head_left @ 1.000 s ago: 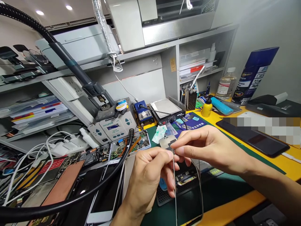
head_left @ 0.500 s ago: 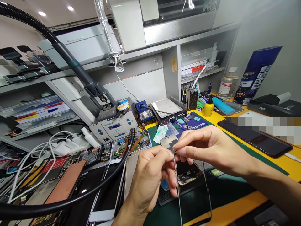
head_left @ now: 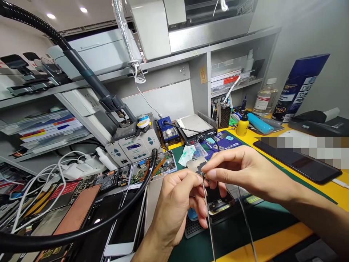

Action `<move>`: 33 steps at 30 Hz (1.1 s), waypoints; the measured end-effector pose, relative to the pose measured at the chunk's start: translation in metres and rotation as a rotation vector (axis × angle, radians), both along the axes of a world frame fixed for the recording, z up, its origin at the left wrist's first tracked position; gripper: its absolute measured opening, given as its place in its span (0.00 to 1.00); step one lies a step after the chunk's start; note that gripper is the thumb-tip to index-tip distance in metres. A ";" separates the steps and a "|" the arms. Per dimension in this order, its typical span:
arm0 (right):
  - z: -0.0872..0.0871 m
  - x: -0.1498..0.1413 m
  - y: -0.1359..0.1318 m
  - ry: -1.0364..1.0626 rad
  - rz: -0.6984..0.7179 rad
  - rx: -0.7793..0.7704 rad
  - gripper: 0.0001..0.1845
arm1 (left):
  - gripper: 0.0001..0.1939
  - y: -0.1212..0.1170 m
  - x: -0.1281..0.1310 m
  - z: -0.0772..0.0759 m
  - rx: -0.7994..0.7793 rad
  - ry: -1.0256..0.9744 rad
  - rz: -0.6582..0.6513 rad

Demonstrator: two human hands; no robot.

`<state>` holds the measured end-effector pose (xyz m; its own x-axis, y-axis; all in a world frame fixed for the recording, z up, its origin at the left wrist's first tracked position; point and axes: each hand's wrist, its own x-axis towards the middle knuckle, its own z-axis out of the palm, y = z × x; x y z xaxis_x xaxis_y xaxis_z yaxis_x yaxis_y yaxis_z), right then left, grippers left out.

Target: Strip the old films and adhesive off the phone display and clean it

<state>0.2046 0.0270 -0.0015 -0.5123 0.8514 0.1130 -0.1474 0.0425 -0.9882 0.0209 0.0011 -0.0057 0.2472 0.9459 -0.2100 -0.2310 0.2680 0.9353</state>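
Observation:
My left hand is closed, its thumb and forefinger pinching the upper end of a thin phone frame. Two narrow sides of this frame hang down past the lower edge of the view. At the same upper end, the thumb and forefinger of my right hand are pressed together on the frame's corner. The exact contact is partly hidden by fingertips. Behind and below the hands lies an opened phone, partly covered by fingers. Under it is a dark perforated pad.
Left of my hands, a black hose crosses over several phones and phone parts. A tray of small circuit boards sits by the hot-air station. A hot plate stands behind; a black phone lies at right.
Both hands keep their pinch on the frame. Its hanging sides have swung slightly right and lower, so its bottom end has left the view. The whole view has shifted a little.

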 end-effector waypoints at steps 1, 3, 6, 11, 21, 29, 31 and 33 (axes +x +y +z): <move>-0.001 0.000 0.001 -0.003 0.017 -0.029 0.11 | 0.12 0.000 0.000 0.000 0.017 0.001 0.014; -0.003 0.000 0.002 -0.037 0.052 -0.076 0.15 | 0.12 -0.001 0.001 0.000 0.057 0.020 0.043; -0.002 0.001 0.003 -0.076 0.074 -0.093 0.16 | 0.13 -0.001 0.001 -0.001 0.094 0.057 0.054; 0.000 0.002 0.004 -0.053 0.050 -0.096 0.12 | 0.12 -0.002 0.001 -0.003 0.097 0.046 0.051; -0.002 0.003 0.003 -0.053 0.099 -0.089 0.12 | 0.14 0.000 0.001 -0.005 0.062 0.130 0.037; -0.002 0.004 0.008 -0.080 0.095 -0.114 0.15 | 0.15 0.001 0.001 -0.002 0.020 0.159 0.033; -0.002 0.005 0.008 -0.082 0.094 -0.118 0.15 | 0.14 0.000 0.001 -0.002 0.019 0.158 0.035; -0.001 0.005 0.008 -0.078 0.094 -0.126 0.15 | 0.14 0.000 0.001 -0.003 0.027 0.163 0.043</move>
